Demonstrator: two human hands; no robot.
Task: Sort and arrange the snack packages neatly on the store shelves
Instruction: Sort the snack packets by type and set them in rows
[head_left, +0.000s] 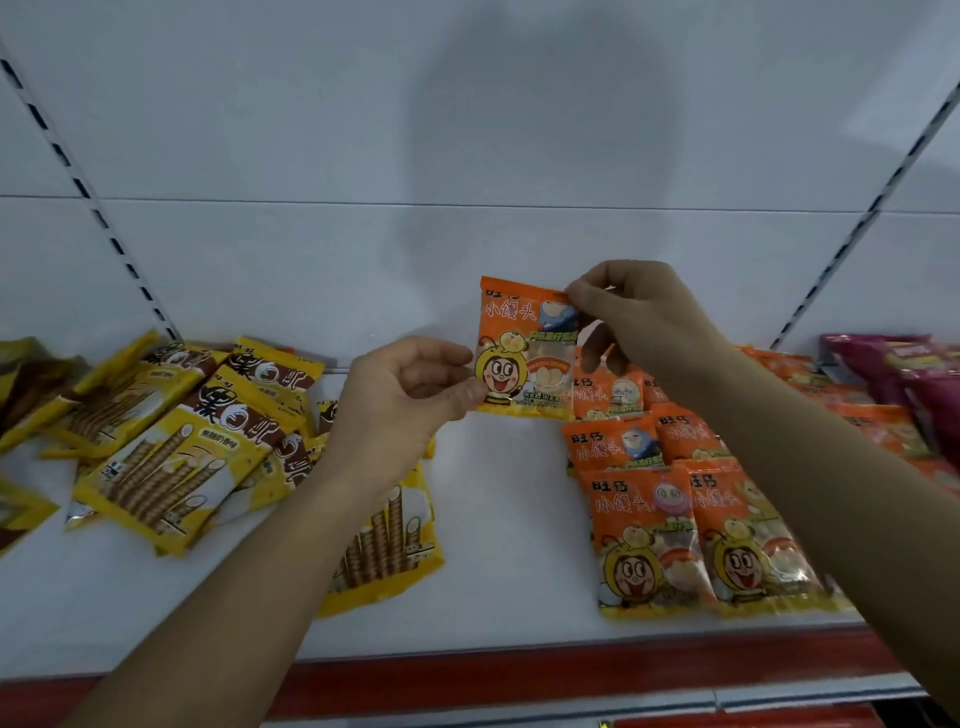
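Observation:
An orange snack packet (522, 348) with a cartoon face is held upright above the white shelf (498, 519). My left hand (405, 395) pinches its lower left corner. My right hand (639, 322) pinches its upper right corner. Below my right arm, several more orange packets (654, 530) lie flat in rows on the right half of the shelf. Yellow wafer-roll packets (171, 457) lie in a loose, overlapping pile on the left half, and one yellow packet (389, 545) lies partly under my left forearm.
Pink-purple packets (914, 374) are stacked at the far right. A red price rail (571, 670) runs along the shelf's front edge. Bare white shelf shows between the yellow pile and the orange rows. The white back panel has slotted uprights (88, 202) on both sides.

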